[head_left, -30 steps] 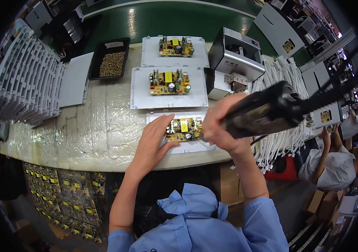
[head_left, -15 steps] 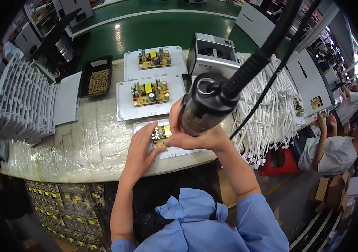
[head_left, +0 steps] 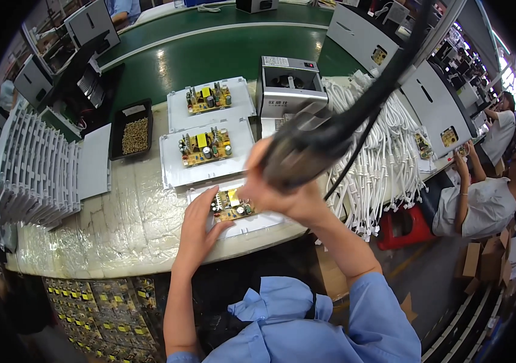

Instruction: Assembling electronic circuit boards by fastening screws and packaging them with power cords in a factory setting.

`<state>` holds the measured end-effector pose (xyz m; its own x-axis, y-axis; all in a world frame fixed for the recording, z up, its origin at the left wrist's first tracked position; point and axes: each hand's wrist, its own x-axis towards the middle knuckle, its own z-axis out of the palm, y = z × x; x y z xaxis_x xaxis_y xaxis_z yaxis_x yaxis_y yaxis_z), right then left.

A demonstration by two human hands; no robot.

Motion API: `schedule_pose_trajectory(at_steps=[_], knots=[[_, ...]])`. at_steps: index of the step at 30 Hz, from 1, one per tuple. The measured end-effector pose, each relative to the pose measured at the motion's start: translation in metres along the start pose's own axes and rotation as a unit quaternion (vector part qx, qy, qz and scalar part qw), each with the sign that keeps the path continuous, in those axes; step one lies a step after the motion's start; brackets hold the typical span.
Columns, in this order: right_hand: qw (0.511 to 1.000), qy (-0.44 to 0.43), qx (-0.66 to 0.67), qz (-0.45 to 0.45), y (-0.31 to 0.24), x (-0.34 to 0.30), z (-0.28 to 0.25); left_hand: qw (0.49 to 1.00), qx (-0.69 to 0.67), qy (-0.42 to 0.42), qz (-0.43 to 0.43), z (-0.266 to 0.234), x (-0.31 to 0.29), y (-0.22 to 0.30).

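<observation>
My right hand is wrapped round a dark powered screwdriver, blurred by motion, whose thick black cable rises to the upper right. Below and left of it, a yellow circuit board lies on a white plastic panel at the table's near edge. My left hand rests at the board's left side, fingers stretched out and thumb apart along the near edge. The screwdriver's tip is hidden behind my right hand. Farther off, two more white panels each carry a circuit board.
A black tray of small brass-coloured screws stands at left, near stacked white panels. A grey machine sits beyond the screwdriver. Bundled white cables lie to the right. A co-worker sits farther right; a green surface runs behind.
The screwdriver and my right hand have lifted and shifted off the near board, exposing more of it. My left hand stays beside the board. The view has shifted slightly.
</observation>
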<state>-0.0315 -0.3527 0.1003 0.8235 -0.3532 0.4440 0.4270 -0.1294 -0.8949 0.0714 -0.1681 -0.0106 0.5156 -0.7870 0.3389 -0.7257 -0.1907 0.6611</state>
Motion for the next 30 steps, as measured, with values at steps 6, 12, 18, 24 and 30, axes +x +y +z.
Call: schedule_pose_trajectory(at_steps=[6,12,18,24,30], knots=[[0.922,0.327,-0.110,-0.175,-0.032,0.045,-0.044,0.999,-0.022,-0.024,-0.037,-0.005,0.003,0.007],[0.909,0.338,-0.165,-0.179,-0.010,0.064,-0.047,0.998,-0.056,-0.024,-0.025,-0.009,0.003,0.004],[0.951,0.289,-0.059,-0.097,-0.025,0.037,-0.005,0.997,-0.077,-0.015,-0.021,-0.010,0.002,0.001],[0.985,0.168,0.040,-0.013,-0.013,0.006,0.047,0.997,-0.077,-0.003,0.007,-0.007,-0.001,-0.002],[0.986,0.161,0.012,0.033,0.004,0.002,0.061,0.996,-0.089,-0.003,0.014,-0.005,-0.003,-0.005]])
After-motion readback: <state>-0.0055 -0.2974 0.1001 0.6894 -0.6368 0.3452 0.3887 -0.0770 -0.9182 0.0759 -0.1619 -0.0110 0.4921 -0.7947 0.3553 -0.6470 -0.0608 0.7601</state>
